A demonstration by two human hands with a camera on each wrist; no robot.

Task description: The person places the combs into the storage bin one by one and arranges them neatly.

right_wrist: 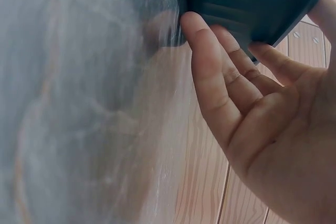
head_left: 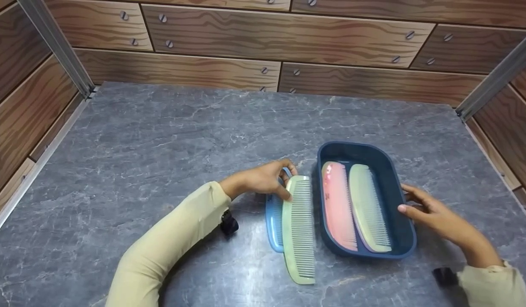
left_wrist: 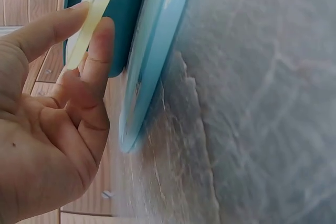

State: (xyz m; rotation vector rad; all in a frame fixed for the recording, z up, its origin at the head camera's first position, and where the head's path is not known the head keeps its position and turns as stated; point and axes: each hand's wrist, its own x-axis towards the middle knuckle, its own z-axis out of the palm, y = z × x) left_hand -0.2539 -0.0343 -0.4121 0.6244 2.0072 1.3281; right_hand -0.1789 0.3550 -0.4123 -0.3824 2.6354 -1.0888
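Observation:
My left hand [head_left: 267, 179] pinches a pale green comb [head_left: 290, 238] near its upper end, between thumb and fingers. In the left wrist view the comb [left_wrist: 89, 30] is raised off the table, above a blue comb [left_wrist: 152, 61] that lies there. My right hand [head_left: 433, 213] rests at the right side of a dark blue box [head_left: 397, 170], its thumb at the rim. In the right wrist view its fairly straight fingers [right_wrist: 207, 61] touch the outer wall. Inside the box lie a pink comb [head_left: 337, 204] and, to its right, another pale green comb [head_left: 367, 204] with a purplish edge under it.
A grey marbled tabletop [head_left: 181, 140] spreads around the box. Wood-patterned panels [head_left: 228, 34] stand behind it and at both sides, with metal posts [head_left: 60, 47] in the corners. The box's walls rise above the combs inside.

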